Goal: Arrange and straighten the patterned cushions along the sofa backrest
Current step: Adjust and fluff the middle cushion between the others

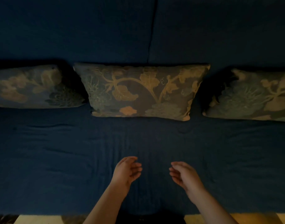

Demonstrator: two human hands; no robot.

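Patterned cushions: three in a row along the sofa backrest [90,29], standing on the far edge of the seat [57,151]. Middle cushion [140,91] sits square, leaning on the backrest, roughly centred under the backrest seam [150,38]. Left cushion [33,87] and right cushion [255,97] are cut off by the frame edges; the right one looks slightly tilted, its near edge sloping down to the right. Clear gaps both sides of the middle cushion, none touching. Seat cover shows wrinkles. Lighting is dim, fine detail poor.

Step, as a judgement: between adjustments. Middle looks done; the side cushions likely remain, right one first. Next move would call for reaching far right, taking that cushion by its edges and squaring it to match the middle one.

Left hand [127,171] and right hand [183,173] hover above the near seat, well short of the cushions, palms facing each other, fingers loosely curled and spread apart. Both empty; whether they touch the seat fabric cannot be told.
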